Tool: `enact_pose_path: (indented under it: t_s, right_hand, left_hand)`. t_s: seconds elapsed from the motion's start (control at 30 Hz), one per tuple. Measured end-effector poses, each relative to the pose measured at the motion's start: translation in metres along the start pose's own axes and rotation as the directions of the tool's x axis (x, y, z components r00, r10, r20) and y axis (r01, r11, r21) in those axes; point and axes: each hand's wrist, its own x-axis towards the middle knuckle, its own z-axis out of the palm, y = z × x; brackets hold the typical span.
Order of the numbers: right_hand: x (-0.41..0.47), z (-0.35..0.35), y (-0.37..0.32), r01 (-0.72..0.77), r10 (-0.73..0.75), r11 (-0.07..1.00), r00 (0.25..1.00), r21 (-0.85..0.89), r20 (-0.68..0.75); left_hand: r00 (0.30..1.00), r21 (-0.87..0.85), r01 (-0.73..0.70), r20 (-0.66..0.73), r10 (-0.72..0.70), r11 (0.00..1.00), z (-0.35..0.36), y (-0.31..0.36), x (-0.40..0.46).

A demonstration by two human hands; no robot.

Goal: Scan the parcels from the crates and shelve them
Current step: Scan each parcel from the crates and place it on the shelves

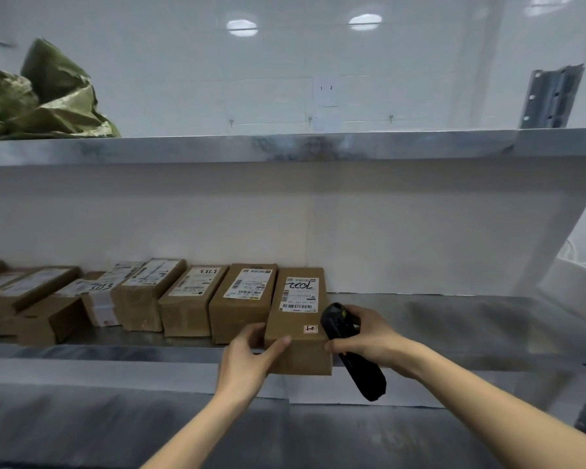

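A brown cardboard parcel (298, 319) with a white shipping label and a small red sticker lies on the metal shelf (454, 319), at the right end of a row of similar parcels (241, 299). Its near end juts over the shelf's front edge. My left hand (251, 353) grips that near left corner, thumb on top. My right hand (362, 336) holds a black handheld scanner (349, 346) against the parcel's right side, the scanner's handle pointing down and toward me.
Several labelled brown parcels (139, 296) fill the shelf's left part. The upper shelf (285, 147) carries crumpled green sacking (41, 99) at the left. A slotted steel upright (552, 96) stands at the right, with a white wall behind.
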Motion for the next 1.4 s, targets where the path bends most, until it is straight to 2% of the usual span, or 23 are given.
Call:
enact_pose_path:
  t_s: [0.37,0.53,0.7,0.87,1.0,1.13,1.23,1.4]
  right_hand:
    - [-0.009,-0.006,-0.004,0.009,-0.009,0.999,1.000,-0.044,-0.001]
    - [-0.033,-0.016,-0.016,0.026,-0.034,0.995,0.996,-0.099,-0.083]
    - [-0.057,-0.019,-0.054,0.077,-0.109,0.983,0.976,-0.167,-0.190]
    - [-0.070,0.008,-0.116,0.184,-0.235,0.958,0.944,-0.218,-0.232]
    - [-0.070,0.065,-0.171,0.236,-0.284,0.938,0.943,-0.252,-0.173]
    - [-0.066,0.162,-0.234,0.299,-0.321,0.917,0.946,-0.265,-0.044]
    - [-0.065,0.251,-0.280,0.370,-0.360,0.897,0.929,-0.241,0.083]
    - [-0.073,0.411,-0.361,0.485,-0.429,0.857,0.859,-0.174,0.278]
  left_hand:
    - [1.000,0.017,0.028,-0.005,-0.028,0.999,-0.010,0.006,0.000]
    - [0.998,0.070,-0.018,-0.050,0.022,0.997,-0.032,0.022,-0.011]
    - [0.995,0.101,-0.059,-0.073,0.067,0.993,-0.059,0.042,-0.026]
    - [0.990,0.073,-0.079,-0.113,0.087,0.994,-0.113,0.055,-0.033]
    - [0.982,0.063,-0.078,-0.168,0.087,0.995,-0.187,0.052,-0.047]
    - [0.958,0.036,-0.026,-0.286,0.035,0.999,-0.290,0.031,-0.075]
    - [0.931,0.144,-0.012,-0.360,0.063,0.990,-0.383,0.005,-0.111]
    - [0.861,0.330,0.112,-0.504,0.074,0.937,-0.538,-0.030,-0.191]
